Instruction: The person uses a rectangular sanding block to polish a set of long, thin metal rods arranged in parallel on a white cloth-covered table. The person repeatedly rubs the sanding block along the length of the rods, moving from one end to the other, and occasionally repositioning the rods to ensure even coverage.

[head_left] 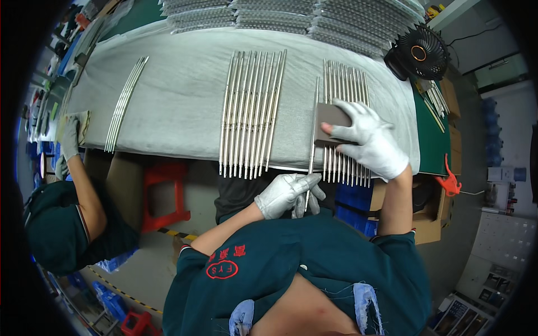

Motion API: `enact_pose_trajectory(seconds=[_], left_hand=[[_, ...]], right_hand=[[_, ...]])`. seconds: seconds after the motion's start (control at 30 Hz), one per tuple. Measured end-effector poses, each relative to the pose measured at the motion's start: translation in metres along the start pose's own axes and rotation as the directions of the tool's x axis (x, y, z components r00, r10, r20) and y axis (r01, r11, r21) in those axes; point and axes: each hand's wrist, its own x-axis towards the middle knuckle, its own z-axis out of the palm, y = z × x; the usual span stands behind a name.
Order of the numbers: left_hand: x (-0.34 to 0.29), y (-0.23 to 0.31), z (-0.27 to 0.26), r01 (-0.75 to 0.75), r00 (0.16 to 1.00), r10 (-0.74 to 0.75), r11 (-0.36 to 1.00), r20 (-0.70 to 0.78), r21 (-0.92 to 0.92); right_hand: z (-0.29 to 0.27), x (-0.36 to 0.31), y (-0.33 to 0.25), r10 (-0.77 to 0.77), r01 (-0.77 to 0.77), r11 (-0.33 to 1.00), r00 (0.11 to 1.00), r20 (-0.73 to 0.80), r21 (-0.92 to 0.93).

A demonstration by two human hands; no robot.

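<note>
My left hand [283, 195], in a white glove, is closed around the near end of a thin metal rod [315, 106] at the table's front edge. That rod points away from me, slightly tilted, just left of a row of metal rods [344, 75]. Gloved as well, my right hand [370, 137] grips a grey-brown sanding block [330, 119], with bare fingertips showing through the glove. The block covers part of the row and its left edge meets the single rod; whether it presses on it I cannot tell. Another row of metal rods [249, 112] lies in the middle of the table.
A few thin rods [124, 106] lie left on the cloth-covered table [179, 95]. Stacked bubbly plastic trays [269, 17] stand at the back, a black fan [417, 53] at back right. A co-worker [78, 218] sits left, near a red stool [165, 196]. An orange-red tool [448, 180] hangs right.
</note>
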Motion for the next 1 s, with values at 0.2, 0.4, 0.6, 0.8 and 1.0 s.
enact_pose_trajectory(seconds=[0.2,0.4,0.6,0.8,1.0], left_hand=[[0.006,0.006,0.0,-0.105,0.994,0.105,0.994,-0.018,-0.009],[0.008,-0.002,-0.014,-0.052,0.995,0.037,0.985,0.097,0.161],[0.008,-0.003,-0.016,-0.004,0.997,-0.007,0.99,0.076,0.137],[0.015,-0.013,-0.019,-0.088,0.995,0.086,0.996,-0.059,-0.019],[0.009,-0.017,-0.037,-0.097,0.995,0.098,0.995,-0.027,0.03]], right_hand=[[-0.031,-0.081,0.075,0.433,-0.435,0.898,0.847,-0.307,0.067],[-0.007,-0.072,0.064,0.161,-0.205,0.957,0.964,-0.211,-0.206],[0.026,-0.027,0.032,-0.09,0.101,0.986,0.992,0.09,-0.135],[0.034,0.006,0.009,-0.259,0.267,0.957,0.963,0.082,-0.117],[0.037,0.07,0.018,-0.32,0.319,0.945,0.947,0.003,-0.071]])
